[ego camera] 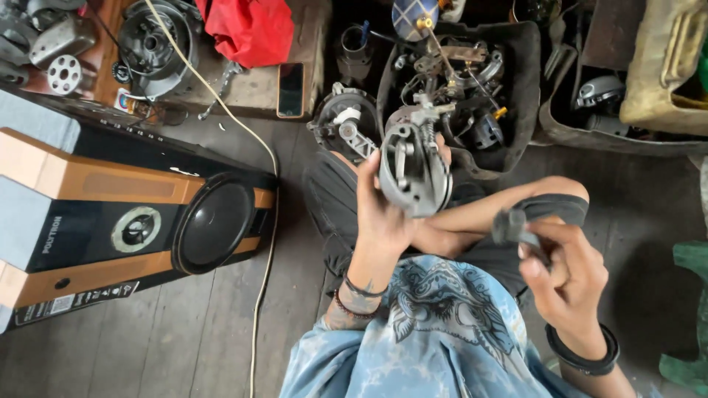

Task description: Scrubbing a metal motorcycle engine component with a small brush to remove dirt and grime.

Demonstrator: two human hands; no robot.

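Observation:
My left hand (381, 214) grips a round grey metal motor housing (413, 168) with levers and a spring on its top, held upright over my lap. My right hand (562, 273) is lower to the right, closed on a small dark grey part (512, 225) that sticks out above my fingers. The two hands are apart, and the small part does not touch the housing. I sit cross-legged on a wooden floor, in a blue patterned shirt (442, 324).
A black tray (527, 81) of metal parts lies just beyond the housing, with another motor casing (345, 125) to its left. A large black and brown loudspeaker (133, 221) lies on the left. A white cable (259, 295) runs down the floor. A red cloth (251, 28) and phone (290, 88) rest on a board.

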